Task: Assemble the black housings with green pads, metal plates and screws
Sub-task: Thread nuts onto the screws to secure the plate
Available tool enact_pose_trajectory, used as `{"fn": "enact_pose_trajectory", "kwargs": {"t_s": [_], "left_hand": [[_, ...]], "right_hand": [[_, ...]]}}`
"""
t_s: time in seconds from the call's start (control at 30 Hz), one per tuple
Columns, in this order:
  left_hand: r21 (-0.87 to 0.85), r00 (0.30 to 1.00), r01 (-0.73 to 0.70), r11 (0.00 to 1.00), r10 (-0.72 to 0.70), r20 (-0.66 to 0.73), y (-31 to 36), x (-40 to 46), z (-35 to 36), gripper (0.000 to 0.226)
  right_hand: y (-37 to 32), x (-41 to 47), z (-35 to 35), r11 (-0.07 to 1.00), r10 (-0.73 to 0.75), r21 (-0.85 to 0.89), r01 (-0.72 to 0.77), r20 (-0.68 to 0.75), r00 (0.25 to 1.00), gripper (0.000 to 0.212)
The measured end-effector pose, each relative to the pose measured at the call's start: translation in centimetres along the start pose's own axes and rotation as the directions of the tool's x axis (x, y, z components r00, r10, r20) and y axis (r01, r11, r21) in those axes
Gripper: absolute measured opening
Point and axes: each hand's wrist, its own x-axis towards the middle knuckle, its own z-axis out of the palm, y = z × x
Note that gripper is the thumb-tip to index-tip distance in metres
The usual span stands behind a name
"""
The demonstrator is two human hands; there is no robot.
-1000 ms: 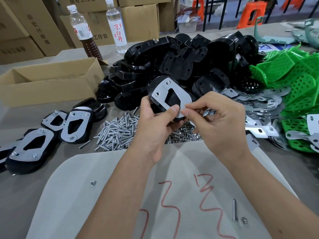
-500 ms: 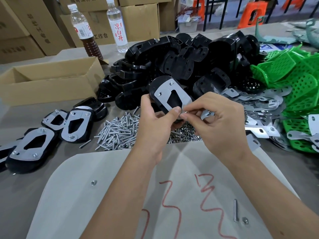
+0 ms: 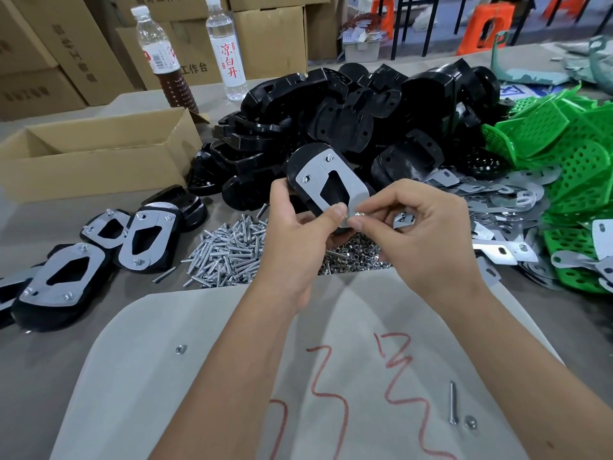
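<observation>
- Left hand (image 3: 292, 240) grips a black housing (image 3: 300, 167) with a metal plate (image 3: 331, 180) on its face, held up just above the screw pile (image 3: 229, 250), thumb pressing the plate's near end.
- Right hand (image 3: 428, 234) pinches a small nut (image 3: 359, 214) between thumb and forefinger at that same plate corner.
- Two fasteners already sit in the plate's far holes; step in hand looks like fastening the near corner.
- Next move likely needs the nut squared on the thread, then spun down; cross-threading is the risk.
- Finished units (image 3: 146, 240) lie left of the screw pile, green pads (image 3: 564, 167) well to its right.
</observation>
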Motion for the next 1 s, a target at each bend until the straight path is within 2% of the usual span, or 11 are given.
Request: {"fn": "enact_pose_trajectory", "kwargs": {"t_s": [0.13,0.33,0.47,0.67,0.87,1.0], "left_hand": [[-0.025,0.999,0.032,0.999,-0.032,-0.003,-0.19,-0.02,0.12,0.038],[-0.064,0.999,0.046,0.997,-0.048,-0.017,-0.08,0.08,-0.13,0.037],[-0.041,0.999,0.043,0.998,-0.043,-0.006,-0.17,0.02,0.05,0.036],[-0.075,0.998,0.055,0.996,-0.053,0.023,-0.17,0.09,-0.03,0.035],[-0.149,0.995,0.095,0.984,-0.094,0.016,0.13,0.03,0.13,0.033],[-0.14,0.996,0.094,0.986,-0.092,0.019,0.24,-0.12,0.32,0.033]], "right_hand": [[0.0,0.03,-0.05,1.0,0.004,-0.001,-0.004,0.001,1.0,0.017],[-0.22,0.0,-0.08,0.99,-0.105,-0.088,0.108,0.041,0.994,0.007],[-0.11,0.03,0.05,0.98,-0.142,-0.141,0.143,0.017,0.99,0.014],[-0.08,0.08,0.09,0.983,-0.17,-0.067,0.17,0.009,0.985,0.01],[0.17,0.02,0.26,0.982,-0.175,-0.085,0.171,-0.041,0.984,0.008],[0.12,-0.04,0.3,0.976,-0.198,-0.103,0.189,-0.076,0.977,0.007]]}}
